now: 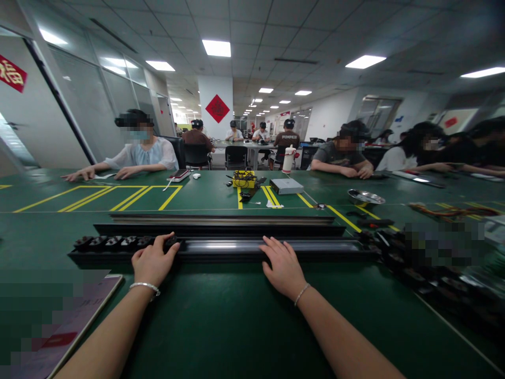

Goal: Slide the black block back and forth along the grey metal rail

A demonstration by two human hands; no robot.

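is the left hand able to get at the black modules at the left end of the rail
Likely yes: the left hand rests on the rail right beside the row of black modules, nothing between them.

Two hands: left hand (pixel 153 264), right hand (pixel 282 269), with one bracelet (pixel 145 287) on each wrist. Three long rails (pixel 221 230) lie on the counter (pixel 236 316). One metal bowl (pixel 365 197), one grey box (pixel 286 186), one yellow box (pixel 243 179), one white bottle (pixel 289 159).

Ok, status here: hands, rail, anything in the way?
Left hand on black rail by the modules, grip unclear. Right hand flat, open on rail. Other rails lie behind.
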